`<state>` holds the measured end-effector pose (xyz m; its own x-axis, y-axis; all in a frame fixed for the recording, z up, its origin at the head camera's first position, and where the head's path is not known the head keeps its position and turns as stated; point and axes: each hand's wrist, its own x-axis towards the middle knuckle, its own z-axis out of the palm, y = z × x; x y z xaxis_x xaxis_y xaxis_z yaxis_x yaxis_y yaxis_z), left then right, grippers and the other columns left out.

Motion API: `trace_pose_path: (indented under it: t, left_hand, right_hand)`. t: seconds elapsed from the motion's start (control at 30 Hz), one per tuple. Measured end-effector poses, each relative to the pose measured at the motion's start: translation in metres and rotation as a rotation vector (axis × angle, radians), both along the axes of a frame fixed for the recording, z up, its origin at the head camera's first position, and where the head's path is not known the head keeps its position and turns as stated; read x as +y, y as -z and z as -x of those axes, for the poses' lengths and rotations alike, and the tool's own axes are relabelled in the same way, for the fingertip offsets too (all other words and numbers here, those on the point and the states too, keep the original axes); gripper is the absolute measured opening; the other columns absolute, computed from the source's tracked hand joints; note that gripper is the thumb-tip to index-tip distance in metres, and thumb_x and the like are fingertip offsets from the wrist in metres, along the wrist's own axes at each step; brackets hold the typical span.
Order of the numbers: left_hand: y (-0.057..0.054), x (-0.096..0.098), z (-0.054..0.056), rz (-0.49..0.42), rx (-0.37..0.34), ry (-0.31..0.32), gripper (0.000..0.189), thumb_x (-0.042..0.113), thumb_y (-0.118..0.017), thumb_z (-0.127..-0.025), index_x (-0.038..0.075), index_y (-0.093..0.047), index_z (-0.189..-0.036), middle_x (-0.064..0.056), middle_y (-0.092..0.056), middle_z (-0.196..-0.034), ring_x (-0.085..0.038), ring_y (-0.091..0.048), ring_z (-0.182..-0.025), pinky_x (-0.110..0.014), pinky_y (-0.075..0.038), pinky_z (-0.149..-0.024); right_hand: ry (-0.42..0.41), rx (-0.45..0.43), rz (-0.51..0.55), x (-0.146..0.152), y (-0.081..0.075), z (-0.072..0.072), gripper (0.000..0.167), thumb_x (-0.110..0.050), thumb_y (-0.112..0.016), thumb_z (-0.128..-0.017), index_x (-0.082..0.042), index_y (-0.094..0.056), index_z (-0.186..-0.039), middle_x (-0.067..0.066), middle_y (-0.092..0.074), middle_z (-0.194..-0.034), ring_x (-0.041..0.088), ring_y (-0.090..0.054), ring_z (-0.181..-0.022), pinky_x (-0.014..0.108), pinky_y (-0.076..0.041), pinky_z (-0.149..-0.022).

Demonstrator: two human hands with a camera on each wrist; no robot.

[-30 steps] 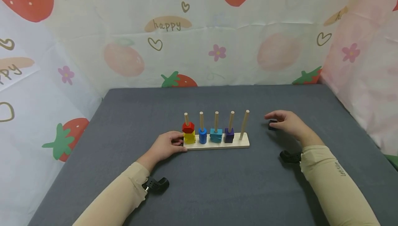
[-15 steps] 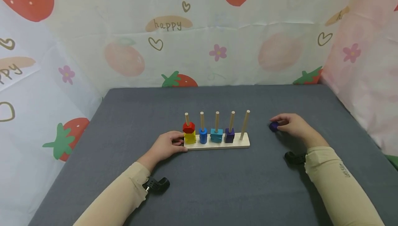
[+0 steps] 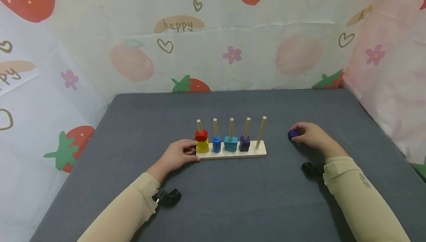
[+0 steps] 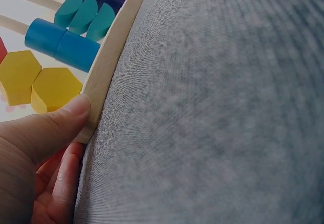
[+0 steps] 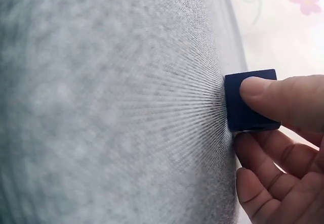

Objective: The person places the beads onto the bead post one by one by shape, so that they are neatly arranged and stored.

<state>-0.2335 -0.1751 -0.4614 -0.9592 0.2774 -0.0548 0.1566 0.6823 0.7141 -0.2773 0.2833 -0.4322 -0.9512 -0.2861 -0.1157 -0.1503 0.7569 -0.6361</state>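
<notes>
A wooden peg board with several upright pegs stands mid-table. My left hand grips its left end; in the left wrist view the thumb presses on the edge of the base. On the pegs, from left, sit yellow hexagonal blocks under a red block, blue cylinders, teal half-round blocks and a dark purple stack. The rightmost peg is bare. To the right of the board, my right hand pinches a dark purple block at the table surface, its thumb flat on one face.
Dark grey cloth covers the table. Behind and at both sides hangs a curtain printed with strawberries. Black wrist devices are strapped at both sleeves.
My right hand has shifted slightly right and towards me, then a little back left. Its fingers have drawn in around the block, which has turned. The left hand and peg board stay put.
</notes>
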Motion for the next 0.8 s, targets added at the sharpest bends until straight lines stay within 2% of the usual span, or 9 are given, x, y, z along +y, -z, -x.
trace_pose_path:
  t: [0.17,0.33,0.6,0.8]
  left_hand:
    - [-0.001,0.0,0.0,0.005,0.006,0.007,0.056,0.034,-0.078,-0.071,0.014,-0.061,-0.122,0.0,-0.059,-0.113,-0.011,-0.055,-0.087,-0.031,-0.048,-0.084]
    - [-0.001,0.0,0.0,0.015,0.012,0.007,0.057,0.034,-0.077,-0.072,0.014,-0.06,-0.122,0.0,-0.058,-0.114,-0.011,-0.055,-0.088,-0.032,-0.048,-0.085]
    - [-0.002,0.001,-0.001,0.012,0.012,0.012,0.057,0.034,-0.078,-0.071,0.014,-0.06,-0.122,0.0,-0.059,-0.113,-0.012,-0.055,-0.087,-0.032,-0.048,-0.084]
    - [-0.003,0.0,-0.001,0.017,0.028,0.023,0.057,0.036,-0.077,-0.071,0.015,-0.061,-0.121,0.0,-0.059,-0.113,-0.011,-0.055,-0.087,-0.032,-0.048,-0.084]
  right_hand:
    - [-0.007,0.009,-0.018,-0.005,-0.004,-0.002,0.024,-0.015,-0.066,-0.083,-0.002,-0.059,-0.102,0.012,-0.06,-0.095,0.021,-0.053,-0.081,0.031,-0.043,-0.064]
    - [0.0,-0.002,0.033,-0.012,-0.012,-0.006,0.028,-0.019,-0.065,-0.085,-0.002,-0.057,-0.106,0.013,-0.061,-0.097,0.021,-0.054,-0.083,0.031,-0.043,-0.066]
    - [0.01,0.044,0.117,-0.027,-0.043,-0.009,0.034,-0.025,-0.062,-0.088,-0.006,-0.056,-0.115,0.014,-0.06,-0.105,0.024,-0.056,-0.094,0.035,-0.045,-0.075]
    - [-0.018,0.093,0.221,-0.041,-0.065,-0.012,0.035,-0.024,-0.062,-0.088,-0.008,-0.055,-0.118,0.013,-0.059,-0.109,0.016,-0.057,-0.095,0.025,-0.047,-0.075]
